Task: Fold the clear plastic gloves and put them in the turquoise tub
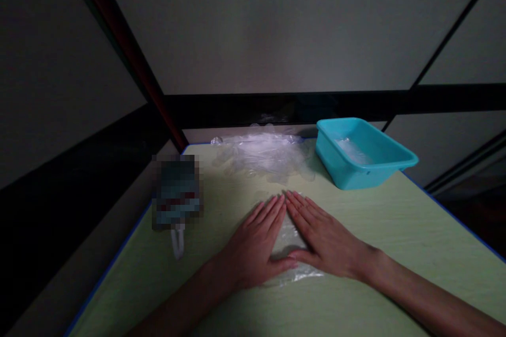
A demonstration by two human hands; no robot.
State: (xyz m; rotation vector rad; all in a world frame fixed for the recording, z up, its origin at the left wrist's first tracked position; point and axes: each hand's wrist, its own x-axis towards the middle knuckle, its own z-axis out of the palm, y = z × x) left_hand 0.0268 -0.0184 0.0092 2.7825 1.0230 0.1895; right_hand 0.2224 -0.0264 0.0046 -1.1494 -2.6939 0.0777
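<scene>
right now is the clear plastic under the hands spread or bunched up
Spread: the clear plastic lies mostly flat between the left hand and right hand, its near edge wrinkled; parts beneath them are hidden.

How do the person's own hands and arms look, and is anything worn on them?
The bare left hand and bare right hand wear no gloves or visible rings. The bare left forearm and bare right forearm show no sleeve, watch or bracelet within the picture.
</scene>
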